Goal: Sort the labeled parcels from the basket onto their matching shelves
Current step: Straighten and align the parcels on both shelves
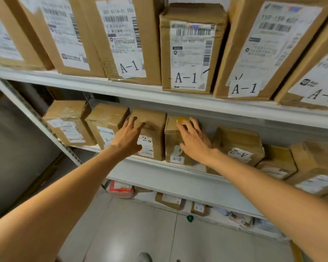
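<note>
Both hands reach to the middle shelf (159, 173), where a row of brown cardboard boxes stands. The left hand (128, 137) lies with spread, fairly straight fingers on the upper front of an upright box (151, 121), gripping nothing; its white label shows "-2", the rest hidden behind the hand. The right hand (194, 140) rests flat and open on the narrow box (170, 133) just beside it, whose small tag reads "A-2". To the right a tilted box (239, 138) carries "A-2" upside down, and to the left another box (107, 118) shows only "A-". On the top shelf (121, 91) taller boxes (189, 53) bear barcoded shipping labels, each marked "A-1" in large black print; the smaller print is too blurred to read. Low down, near the tiled floor (140, 233), a small box (198, 208) reads "A-1".
</note>
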